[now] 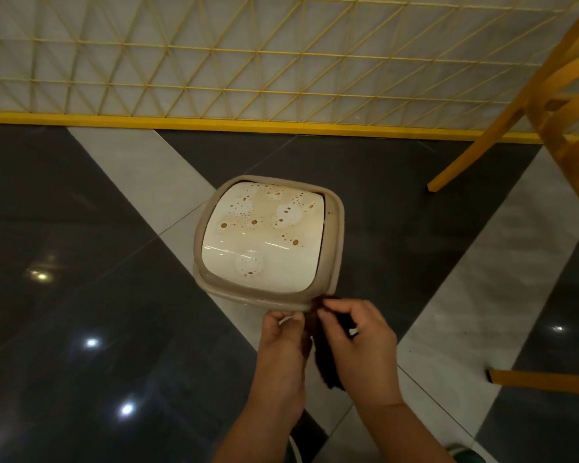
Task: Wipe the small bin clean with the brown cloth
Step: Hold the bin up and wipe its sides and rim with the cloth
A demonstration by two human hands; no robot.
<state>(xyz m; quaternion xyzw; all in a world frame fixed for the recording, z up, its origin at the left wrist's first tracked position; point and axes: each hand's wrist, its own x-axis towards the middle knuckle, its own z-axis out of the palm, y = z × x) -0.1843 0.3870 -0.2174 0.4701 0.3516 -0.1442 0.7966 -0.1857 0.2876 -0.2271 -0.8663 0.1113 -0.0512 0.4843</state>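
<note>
Head view: your hands, left point(281, 342) and right point(358, 339), pinch the cloth point(325, 359) at the bin point(331, 248) rim.
Cloth: likely soft; bunch it.
Bin: probably light; steady its rim.

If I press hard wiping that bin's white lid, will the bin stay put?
Probably not by itself. The small bin looks like light plastic on glossy floor tiles, so it may slide. The spotted white lid looks like a swing flap and may tip inward.

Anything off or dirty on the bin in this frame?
Yes: the small bin has brown droplets and pale stains across the far half of its white lid. The near half looks mostly clean. Both hands hold the brown cloth at the near rim.
</note>
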